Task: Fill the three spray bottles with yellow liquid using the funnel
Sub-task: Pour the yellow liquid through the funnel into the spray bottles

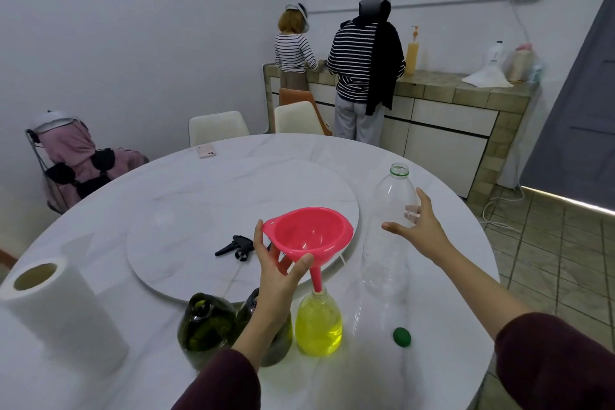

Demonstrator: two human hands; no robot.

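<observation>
Pink funnel (pixel 309 236) seated by its spout in the neck of the clear bottle (pixel 318 323), which shows yellow liquid up to its shoulder — judged full, or nearly so. The left hand (pixel 279 271) grips the funnel's bowl from below, thumb on the near rim. Left of the funnel stand two dark green bottles: the open one (pixel 206 321) holds a greenish fill, level hard to read through the tinted glass; the second (pixel 253 306) is mostly hidden behind the left forearm. So one bottle looks done, the other two uncertain. Right of the funnel, the tall supply bottle (pixel 387 226) appears empty; the right hand (pixel 417 225) is spread loosely against its side, fingers relaxed, not closed on it. Its green cap (pixel 401 337) lies near the funnel's bottle, to the right. A black spray head (pixel 238 246) lies just left of the funnel — other spray heads are not visible. No further yellow liquid can be seen on the table (pixel 100 233).
</observation>
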